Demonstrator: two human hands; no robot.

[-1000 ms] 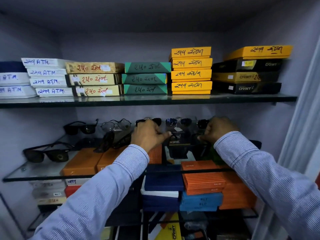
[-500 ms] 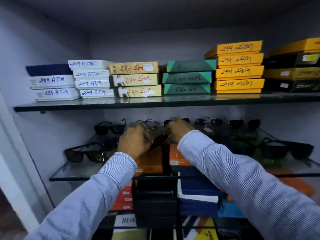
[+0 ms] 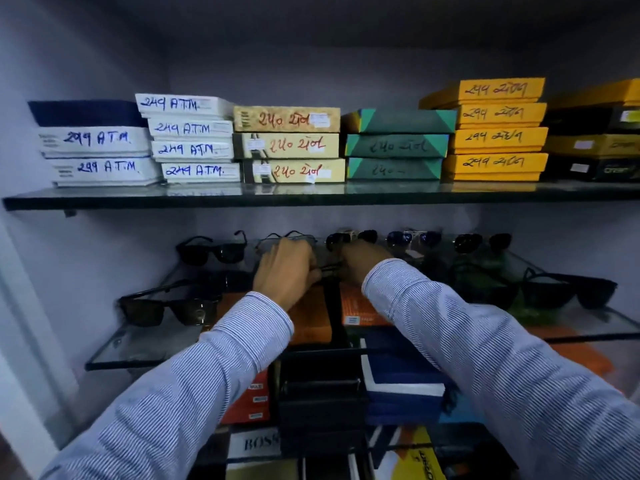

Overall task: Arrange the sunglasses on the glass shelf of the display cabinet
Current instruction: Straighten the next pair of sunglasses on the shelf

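Note:
Several pairs of sunglasses stand on the middle glass shelf (image 3: 138, 344). A back row runs along the wall, from a black pair (image 3: 211, 249) at the left to a dark round pair (image 3: 481, 241) at the right. Brown-lensed sunglasses (image 3: 166, 308) sit front left and a black pair (image 3: 568, 289) front right. My left hand (image 3: 285, 268) and my right hand (image 3: 363, 259) meet mid-shelf, both closed on a dark pair of sunglasses (image 3: 329, 270) that shows only as a sliver between them.
The upper glass shelf (image 3: 311, 197) carries stacks of labelled white, tan, green, yellow and black boxes. Orange boxes (image 3: 311, 317) lie on the middle shelf under my hands. Below, more orange, blue and black boxes fill the lower shelf. Cabinet walls close in left and right.
My view has swung left. Both hands moved left along the shelf from the right-centre group and came together on one dark pair.

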